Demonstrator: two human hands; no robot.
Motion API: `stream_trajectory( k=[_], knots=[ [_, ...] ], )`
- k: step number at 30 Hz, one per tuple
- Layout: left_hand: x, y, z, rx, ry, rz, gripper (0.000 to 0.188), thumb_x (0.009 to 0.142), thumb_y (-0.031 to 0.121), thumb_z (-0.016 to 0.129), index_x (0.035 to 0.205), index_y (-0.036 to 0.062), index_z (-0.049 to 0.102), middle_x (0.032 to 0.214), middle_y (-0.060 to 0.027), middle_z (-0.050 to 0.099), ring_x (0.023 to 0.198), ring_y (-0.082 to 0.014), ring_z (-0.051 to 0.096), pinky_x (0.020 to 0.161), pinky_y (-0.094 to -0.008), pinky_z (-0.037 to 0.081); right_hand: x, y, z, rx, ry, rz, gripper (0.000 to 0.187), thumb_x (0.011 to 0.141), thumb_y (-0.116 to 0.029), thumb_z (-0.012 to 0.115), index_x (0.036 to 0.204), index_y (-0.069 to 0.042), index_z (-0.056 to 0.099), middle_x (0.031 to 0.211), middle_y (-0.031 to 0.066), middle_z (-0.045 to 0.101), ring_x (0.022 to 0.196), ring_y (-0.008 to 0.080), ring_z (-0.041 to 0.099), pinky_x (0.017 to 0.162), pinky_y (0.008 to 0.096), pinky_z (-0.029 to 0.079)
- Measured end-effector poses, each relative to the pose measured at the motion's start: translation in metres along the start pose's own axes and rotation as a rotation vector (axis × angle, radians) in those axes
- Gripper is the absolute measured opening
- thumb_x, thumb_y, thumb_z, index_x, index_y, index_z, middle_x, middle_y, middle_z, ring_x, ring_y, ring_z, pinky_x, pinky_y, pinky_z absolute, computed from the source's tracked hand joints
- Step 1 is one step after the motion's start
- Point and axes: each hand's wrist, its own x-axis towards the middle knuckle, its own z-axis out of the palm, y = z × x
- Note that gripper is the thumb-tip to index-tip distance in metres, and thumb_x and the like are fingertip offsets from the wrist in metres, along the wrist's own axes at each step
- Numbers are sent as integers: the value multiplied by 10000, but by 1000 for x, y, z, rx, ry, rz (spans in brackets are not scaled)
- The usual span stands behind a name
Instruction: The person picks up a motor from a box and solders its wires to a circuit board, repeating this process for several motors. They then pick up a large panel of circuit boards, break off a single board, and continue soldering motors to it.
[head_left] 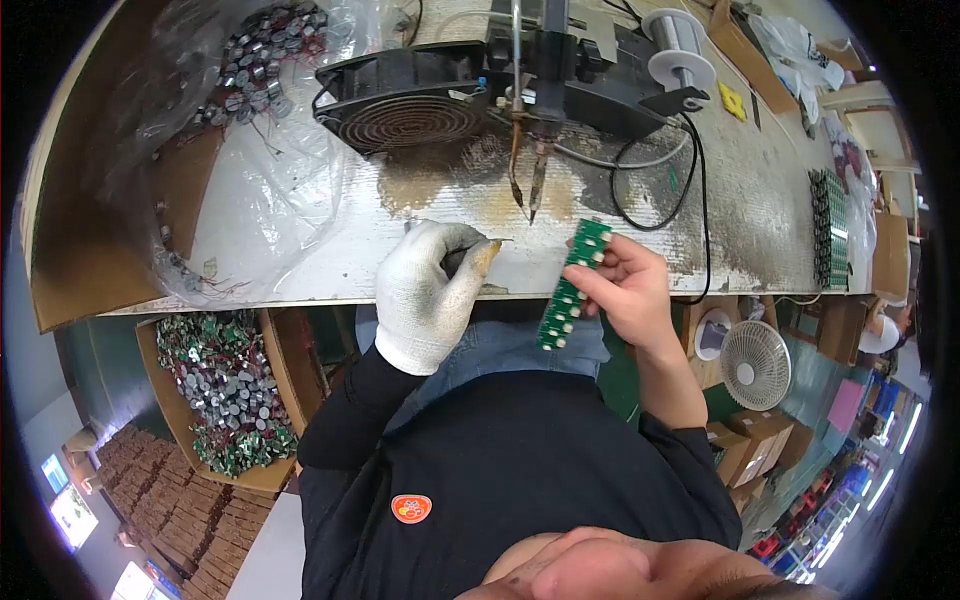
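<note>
The person's bare right hand [625,290] grips a narrow green strip of circuit board [568,288] studded with pale round parts, holding it just below the two soldering tips [528,185] that hang from the black fixture. The strip has not reached the tips, so I judge the soldering of this piece is yet to be done. The left hand [430,295], in a white knitted glove with a browned fingertip, is curled at the edge of the scorched wooden bench [760,215]; something thin seems pinched in it, though I cannot tell what.

A cardboard box [225,390] under the bench at the left is heaped with small green-and-silver parts, and a clear plastic bag [255,130] on the bench holds more. A row of dark boards [828,225] lies at the right. Brown cardboard cartons [750,440] stand on the floor beside a small white fan [755,365]. An orange round badge [411,508] sits on the black shirt.
</note>
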Motion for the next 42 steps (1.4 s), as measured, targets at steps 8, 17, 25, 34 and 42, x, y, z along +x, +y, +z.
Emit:
stream_trajectory(
  k=[8,17,25,34,42],
  knots=[
    [3,5,16,-235,-11,-111,148,854,82,678,895,-53,632,771,-66,612,674,-100,550,608,-243,441,11,2,12,-70,-81,-78,152,887,-64,641,1000,25,593,760,-1,603,606,9,531,523,170,402],
    [6,11,15,-263,-7,-187,170,855,136,678,888,-30,660,750,-103,627,684,-158,605,635,-274,472,9,-1,15,-77,-71,-33,259,887,-52,630,1119,50,576,805,51,666,584,23,555,498,183,410],
    [5,3,21,-430,-61,-258,180,889,136,650,911,-42,646,794,-81,649,735,-99,591,663,-245,474,6,-1,24,23,-79,-62,213,896,-40,618,1085,50,583,714,41,658,539,22,541,469,189,403],
    [8,11,25,-568,-7,-306,168,883,122,649,875,-44,624,776,-66,634,709,-82,570,635,-241,470,5,1,24,1,-90,-69,207,890,-49,621,1075,40,590,678,18,640,524,11,510,464,186,361],
    [10,7,27,-509,47,-302,178,859,130,667,797,-23,601,696,-62,591,636,-90,533,567,-259,432,6,3,27,-68,-62,-136,197,869,-40,634,1044,43,600,674,22,639,528,9,519,469,195,369]
  ],
)
